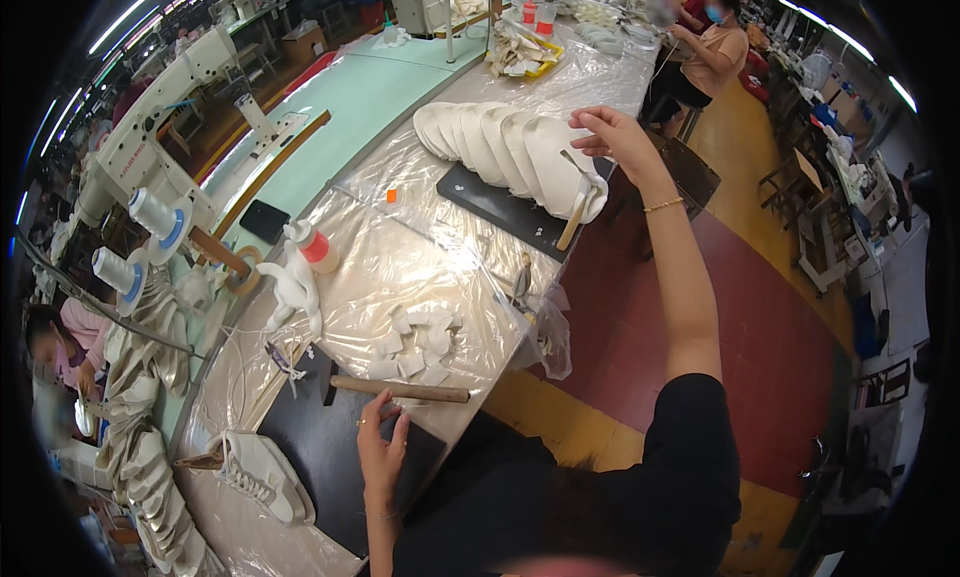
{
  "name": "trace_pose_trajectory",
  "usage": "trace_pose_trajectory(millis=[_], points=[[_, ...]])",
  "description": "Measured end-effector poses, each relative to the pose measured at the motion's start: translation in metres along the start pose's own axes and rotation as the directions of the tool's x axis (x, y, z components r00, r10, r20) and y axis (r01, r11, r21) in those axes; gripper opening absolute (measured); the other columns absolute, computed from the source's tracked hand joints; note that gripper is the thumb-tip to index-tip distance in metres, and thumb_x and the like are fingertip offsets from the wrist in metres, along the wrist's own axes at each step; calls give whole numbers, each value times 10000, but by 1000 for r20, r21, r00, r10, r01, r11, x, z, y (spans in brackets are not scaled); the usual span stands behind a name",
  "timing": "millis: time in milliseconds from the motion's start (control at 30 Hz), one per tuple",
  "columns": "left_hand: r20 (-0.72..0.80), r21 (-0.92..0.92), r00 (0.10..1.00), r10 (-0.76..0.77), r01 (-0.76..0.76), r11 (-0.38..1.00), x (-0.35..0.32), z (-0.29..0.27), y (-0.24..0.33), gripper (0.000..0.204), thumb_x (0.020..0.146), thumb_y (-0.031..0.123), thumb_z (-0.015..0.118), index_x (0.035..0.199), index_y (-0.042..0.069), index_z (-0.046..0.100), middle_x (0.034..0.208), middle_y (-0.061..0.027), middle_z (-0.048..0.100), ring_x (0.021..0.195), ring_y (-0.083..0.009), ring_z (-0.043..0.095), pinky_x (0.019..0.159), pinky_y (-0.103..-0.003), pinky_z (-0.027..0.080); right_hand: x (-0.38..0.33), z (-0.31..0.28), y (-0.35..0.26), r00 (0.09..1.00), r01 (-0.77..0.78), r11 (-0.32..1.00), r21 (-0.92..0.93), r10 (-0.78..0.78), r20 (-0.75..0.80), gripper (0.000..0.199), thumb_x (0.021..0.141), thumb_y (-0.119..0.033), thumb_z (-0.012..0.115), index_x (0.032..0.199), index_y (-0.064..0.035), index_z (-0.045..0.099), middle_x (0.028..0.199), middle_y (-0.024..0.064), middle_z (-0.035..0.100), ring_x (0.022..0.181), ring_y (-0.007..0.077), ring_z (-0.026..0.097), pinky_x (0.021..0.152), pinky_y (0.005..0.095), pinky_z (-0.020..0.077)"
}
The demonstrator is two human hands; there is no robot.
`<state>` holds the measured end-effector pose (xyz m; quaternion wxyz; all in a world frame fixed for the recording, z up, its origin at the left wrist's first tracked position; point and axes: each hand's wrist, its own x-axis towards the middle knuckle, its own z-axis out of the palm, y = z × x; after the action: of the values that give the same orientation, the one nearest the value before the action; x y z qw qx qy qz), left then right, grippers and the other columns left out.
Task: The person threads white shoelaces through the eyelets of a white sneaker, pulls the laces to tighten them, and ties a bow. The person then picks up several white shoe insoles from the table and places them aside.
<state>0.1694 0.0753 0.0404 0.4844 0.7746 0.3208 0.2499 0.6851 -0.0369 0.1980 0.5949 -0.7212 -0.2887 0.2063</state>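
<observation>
My left hand [382,447] is at the near end of the table, thumb and fingers apart. Its fingertips are beside the wooden handle of a hammer [400,389]; whether they touch it I cannot tell. Under them lies a black board [350,457], with a white laced sneaker [262,477] at its left. My right hand [618,142] reaches far out over the right end of a row of overlapping white shoe pieces [500,147]. Its fingers are loosely stretched, with nothing seen in them. The pieces rest on a dark board [500,215], beside a wooden-handled tool [573,222].
White scraps [425,342] lie on the plastic-covered table [370,247]. A red-labelled bottle [316,249] and a phone [264,221] are on the left. Beyond stand thread spools [160,215] and a sewing machine [140,162]. A co-worker [715,52] sits at the far right.
</observation>
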Motion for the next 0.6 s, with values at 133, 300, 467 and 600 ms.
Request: trace_pose_trajectory(millis=[133, 300, 467, 600], points=[[48, -18, 999, -12, 12, 1000, -1, 4, 2, 426, 886, 55, 689, 1292, 12, 567, 1177, -135, 622, 1011, -225, 668, 875, -323, 508, -38, 6, -11, 1000, 26, 999, -23, -25, 5, 330, 1008, -282, 584, 1226, -37, 619, 1143, 62, 684, 903, 144, 701, 774, 245, 534], [71, -2, 997, 37, -37, 999, 1, 3, 1, 411, 876, 43, 683, 1277, 36, 588, 1139, -138, 631, 987, -248, 667, 878, -339, 501, -83, 21, -15, 989, 148, 989, 6, -148, 0, 307, 1001, -254, 600, 1200, -24, 635, 1083, 69, 702, 877, 140, 702, 761, 244, 524], [23, 49, 999, 45, -46, 998, -2, -9, -1, 392, 876, 59, 684, 1259, 50, 605, 1150, -132, 634, 1022, -259, 641, 904, -344, 493, -142, 64, -31, 969, 221, 971, 85, -229, 93, 268, 990, -199, 611, 1161, 5, 639, 1073, 101, 702, 865, 130, 690, 788, 256, 527], [-39, 37, 999, 22, -21, 999, -9, -15, -2, 361, 890, 79, 680, 1244, 48, 614, 1190, -129, 629, 1058, -259, 626, 916, -342, 492, -182, 117, -25, 910, 159, 982, 100, -185, 370, 265, 968, -161, 630, 1172, 9, 632, 1053, 77, 707, 892, 134, 681, 820, 261, 526]])
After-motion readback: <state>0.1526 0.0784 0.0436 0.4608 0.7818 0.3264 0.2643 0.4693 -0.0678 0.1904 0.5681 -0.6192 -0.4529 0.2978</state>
